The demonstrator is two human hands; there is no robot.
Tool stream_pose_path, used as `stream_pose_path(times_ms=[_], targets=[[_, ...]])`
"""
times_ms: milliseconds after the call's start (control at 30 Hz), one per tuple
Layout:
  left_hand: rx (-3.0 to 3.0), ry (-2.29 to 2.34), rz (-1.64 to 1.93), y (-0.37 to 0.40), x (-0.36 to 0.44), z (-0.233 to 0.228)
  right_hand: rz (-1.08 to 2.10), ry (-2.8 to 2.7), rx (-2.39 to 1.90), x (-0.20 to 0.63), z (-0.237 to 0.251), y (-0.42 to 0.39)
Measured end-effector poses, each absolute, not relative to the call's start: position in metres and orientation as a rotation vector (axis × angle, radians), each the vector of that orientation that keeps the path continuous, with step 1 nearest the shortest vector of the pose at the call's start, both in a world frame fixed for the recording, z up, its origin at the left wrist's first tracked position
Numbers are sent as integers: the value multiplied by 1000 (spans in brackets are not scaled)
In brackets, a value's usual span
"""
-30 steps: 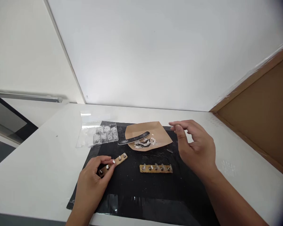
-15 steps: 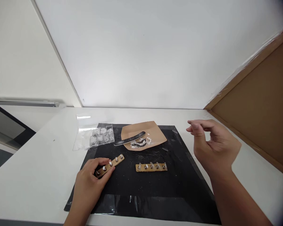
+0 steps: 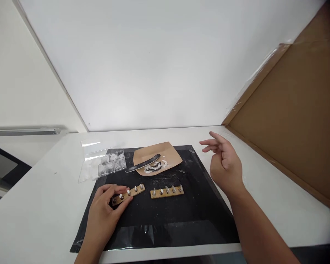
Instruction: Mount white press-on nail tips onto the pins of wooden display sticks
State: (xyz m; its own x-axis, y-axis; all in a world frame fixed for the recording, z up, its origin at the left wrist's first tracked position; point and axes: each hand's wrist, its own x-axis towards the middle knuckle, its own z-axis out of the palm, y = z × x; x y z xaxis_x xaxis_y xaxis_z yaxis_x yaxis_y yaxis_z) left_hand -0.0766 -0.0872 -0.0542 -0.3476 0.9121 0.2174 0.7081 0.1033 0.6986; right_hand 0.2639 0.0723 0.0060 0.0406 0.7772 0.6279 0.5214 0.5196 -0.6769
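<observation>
My left hand (image 3: 106, 209) grips one end of a wooden nail-tip stand (image 3: 139, 190) between thumb and fingers. Small posts along that strip carry little white nail tips. A second nail-tip stand (image 3: 167, 193), bearing clear and whitish tips, lies to its right on the black mat (image 3: 170, 216). My right hand (image 3: 227, 165) is raised over the mat's right edge, its fingers stretched and apart, and nothing shows in it.
Behind the stands, a brown paper sheet (image 3: 170, 154) holds white bits and a dark curved nail file (image 3: 145, 162). A clear compartment box (image 3: 112, 163) stands open at the mat's back left. Loose clear tips (image 3: 182, 171) lie right of the paper. A cardboard panel (image 3: 286, 121) borders the right.
My right hand has opened from a pinch, its fingers now extended. The view has turned slightly to the right. My left hand keeps its grip on the nail-tip stand.
</observation>
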Motion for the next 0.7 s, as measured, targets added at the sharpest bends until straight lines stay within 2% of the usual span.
stream_pose_path(times_ms=[200, 333, 467, 700], targets=[[1586, 2139, 1087, -88, -80, -57, 89, -1726, -1358, 320, 10, 45], [1565, 2152, 1089, -87, -80, -57, 281, -2006, -1507, 356, -4, 38], [1555, 2187, 1076, -87, -82, -58, 296, -2231, -1481, 372, -23, 42], [1610, 2235, 1059, -88, -85, -62, 42, -2153, -1507, 395, -29, 27]])
